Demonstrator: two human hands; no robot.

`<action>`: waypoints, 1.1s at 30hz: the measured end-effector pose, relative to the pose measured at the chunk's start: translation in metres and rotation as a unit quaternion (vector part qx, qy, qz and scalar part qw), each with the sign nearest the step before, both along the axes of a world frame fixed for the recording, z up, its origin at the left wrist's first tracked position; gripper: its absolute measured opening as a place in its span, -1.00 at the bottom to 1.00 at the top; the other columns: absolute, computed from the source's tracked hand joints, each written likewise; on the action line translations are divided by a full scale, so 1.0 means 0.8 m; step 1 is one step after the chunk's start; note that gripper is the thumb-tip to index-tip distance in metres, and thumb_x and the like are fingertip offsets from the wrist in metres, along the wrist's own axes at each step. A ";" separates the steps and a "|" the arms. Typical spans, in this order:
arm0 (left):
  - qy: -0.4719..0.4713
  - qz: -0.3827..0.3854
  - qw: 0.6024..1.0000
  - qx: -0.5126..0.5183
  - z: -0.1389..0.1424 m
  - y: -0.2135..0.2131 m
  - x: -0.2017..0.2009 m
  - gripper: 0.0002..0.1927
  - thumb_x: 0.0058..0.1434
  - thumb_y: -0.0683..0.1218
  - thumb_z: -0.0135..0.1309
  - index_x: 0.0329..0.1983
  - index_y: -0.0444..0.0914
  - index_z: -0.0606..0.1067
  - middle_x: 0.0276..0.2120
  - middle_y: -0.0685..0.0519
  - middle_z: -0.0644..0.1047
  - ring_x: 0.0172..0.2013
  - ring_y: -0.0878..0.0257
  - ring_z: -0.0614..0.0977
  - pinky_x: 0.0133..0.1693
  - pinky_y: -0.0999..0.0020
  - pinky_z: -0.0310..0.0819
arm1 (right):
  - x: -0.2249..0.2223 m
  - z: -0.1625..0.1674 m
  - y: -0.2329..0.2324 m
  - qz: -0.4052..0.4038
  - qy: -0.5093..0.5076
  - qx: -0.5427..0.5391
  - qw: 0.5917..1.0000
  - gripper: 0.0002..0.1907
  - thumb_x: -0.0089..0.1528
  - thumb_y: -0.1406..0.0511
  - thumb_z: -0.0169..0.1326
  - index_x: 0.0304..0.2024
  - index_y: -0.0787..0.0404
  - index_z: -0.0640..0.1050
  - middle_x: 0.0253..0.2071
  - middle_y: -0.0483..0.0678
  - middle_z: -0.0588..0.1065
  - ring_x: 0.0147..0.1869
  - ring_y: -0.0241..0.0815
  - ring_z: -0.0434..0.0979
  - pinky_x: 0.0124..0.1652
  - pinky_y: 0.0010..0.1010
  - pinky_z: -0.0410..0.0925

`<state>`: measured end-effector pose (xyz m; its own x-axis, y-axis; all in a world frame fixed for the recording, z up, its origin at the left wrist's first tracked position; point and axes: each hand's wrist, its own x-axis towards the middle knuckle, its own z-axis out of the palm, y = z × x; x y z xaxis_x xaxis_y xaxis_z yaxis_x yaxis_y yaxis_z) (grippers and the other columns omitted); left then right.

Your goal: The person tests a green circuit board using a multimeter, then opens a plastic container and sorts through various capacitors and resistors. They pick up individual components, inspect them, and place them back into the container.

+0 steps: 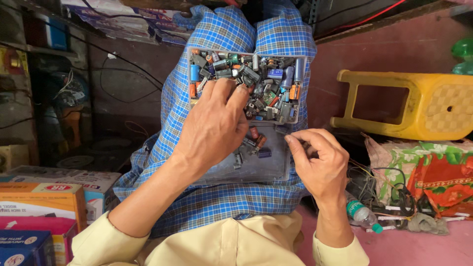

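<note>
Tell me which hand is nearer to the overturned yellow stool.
Right. The right hand grips the near right edge of the clear parts tray, just left of and below the yellow stool. The left hand digs in the tray's components, farther left.

left hand (214, 128): spread over clear plastic tray (276, 165), fingertips in heap of capacitors (268, 81) | right hand (320, 162): pinched at tray's right edge | tray: on lap in blue checked cloth (217, 34) | right: yellow stool (404, 103), bottle (363, 216)
</note>
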<state>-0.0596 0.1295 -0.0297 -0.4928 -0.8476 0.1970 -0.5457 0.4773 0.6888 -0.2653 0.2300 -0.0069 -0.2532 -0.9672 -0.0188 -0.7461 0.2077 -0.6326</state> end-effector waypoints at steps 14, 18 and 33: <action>0.111 0.033 0.992 0.043 0.016 0.011 0.025 -0.67 0.21 -0.23 0.16 0.05 -0.33 0.45 0.03 -0.17 0.51 0.07 -0.10 0.55 0.05 0.12 0.53 | 0.000 -0.005 0.007 -0.002 -0.010 -0.011 1.000 -0.90 0.20 0.41 0.32 -0.24 0.28 0.65 -0.29 -0.05 0.59 -0.45 -0.33 0.53 -0.43 -0.50 0.37; 0.082 0.035 0.978 0.190 0.034 0.035 0.047 -0.72 0.14 -0.20 0.18 -0.06 -0.31 0.49 -0.14 -0.11 0.55 -0.12 -0.03 0.61 -0.15 0.19 0.56 | 0.003 -0.003 0.003 0.005 -0.021 -0.005 1.000 -0.90 0.20 0.41 0.31 -0.25 0.27 0.65 -0.30 -0.05 0.59 -0.46 -0.33 0.52 -0.43 -0.50 0.36; 0.067 0.064 0.996 0.011 0.021 0.060 0.075 -0.80 0.18 -0.22 0.26 -0.14 -0.30 0.55 -0.10 -0.06 0.58 -0.11 -0.02 0.65 -0.11 0.17 0.57 | 0.052 -0.006 -0.092 0.170 0.088 -0.175 0.966 -0.73 0.31 0.49 0.20 0.07 0.28 0.57 0.13 0.05 0.50 0.20 0.10 0.48 0.20 -0.17 0.37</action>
<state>0.0008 0.1774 -0.0128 -0.3511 -0.9064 0.2350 -0.5031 0.3942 0.7691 -0.2234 0.1561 -0.0115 0.1108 -0.9346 0.3380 -0.8363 -0.2714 -0.4763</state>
